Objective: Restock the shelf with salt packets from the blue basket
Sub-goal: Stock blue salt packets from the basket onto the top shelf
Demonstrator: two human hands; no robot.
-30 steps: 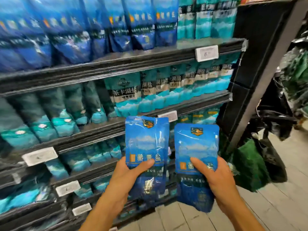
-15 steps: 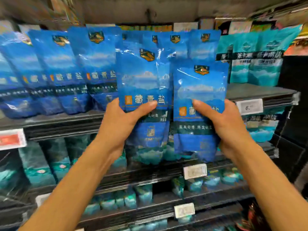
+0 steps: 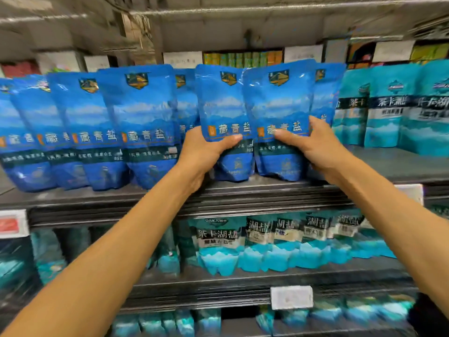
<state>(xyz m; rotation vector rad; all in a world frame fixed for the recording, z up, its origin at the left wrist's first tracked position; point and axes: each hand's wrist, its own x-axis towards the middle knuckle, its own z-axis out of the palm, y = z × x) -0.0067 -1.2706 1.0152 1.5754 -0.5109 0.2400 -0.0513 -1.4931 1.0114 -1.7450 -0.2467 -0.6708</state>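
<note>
- Head view: the left hand [image 3: 202, 152] is gripping a blue salt packet [image 3: 224, 113], its thumb curling across the front just below the large printed characters and its fingers wrapping behind.
- The right hand [image 3: 315, 147] is gripping a second blue salt packet [image 3: 279, 110] in the same way, thumb across the front, fingers curling round the right edge.
- Both held packets are standing upright and touching side by side, their bottoms resting at or just above the dark upper shelf [image 3: 243, 190]; which of the two I cannot tell.
- A row of matching blue packets [image 3: 136, 127] is leaning along the shelf to the left, and more are standing just behind the held pair.
- Teal salt packets [image 3: 388, 110] are standing on the same shelf to the right.
- Further teal packets [image 3: 218, 242] are filling the lower shelf [image 3: 218, 283], which is carrying a white price tag [image 3: 291, 297] on its front edge.
- A red and white tag [image 3: 12, 224] is sitting at the far left edge.
- Boxes [image 3: 243, 58] are showing, blurred, above the display under a grey ceiling.
- The blue basket is lying outside this view.
</note>
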